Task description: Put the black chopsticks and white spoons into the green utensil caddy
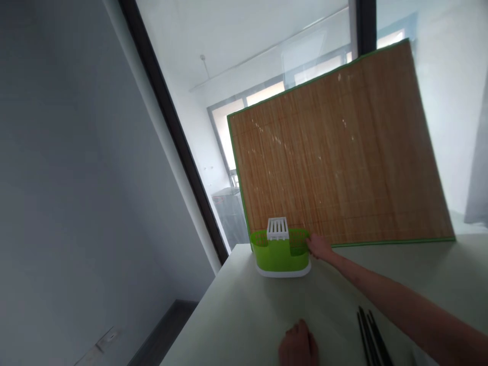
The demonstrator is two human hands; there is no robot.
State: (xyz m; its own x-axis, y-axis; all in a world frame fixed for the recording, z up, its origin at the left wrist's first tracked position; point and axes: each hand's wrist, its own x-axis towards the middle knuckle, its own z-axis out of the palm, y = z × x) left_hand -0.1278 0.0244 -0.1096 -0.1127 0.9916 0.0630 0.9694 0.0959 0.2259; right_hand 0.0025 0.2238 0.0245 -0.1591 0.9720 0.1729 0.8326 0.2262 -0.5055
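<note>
A green basket [279, 256] with a white base and a white slotted piece [277, 228] on its rim stands near the table's back left. My right hand [319, 246] reaches out to the basket's right end, its fingers closed on the rim there. Close to the table's near edge, my left hand [298, 345] rests on the white surface with its fingers curled; whether anything is inside it is hidden. Several dark, thin sticks [371, 338] lie on the table between my left hand and my right forearm.
A bamboo mat [335, 152] with green edging leans upright against the glass behind the white table [244, 305]. The table's left edge drops off beside a grey wall [95, 178]. Part of a white object [423, 357] shows at the bottom right.
</note>
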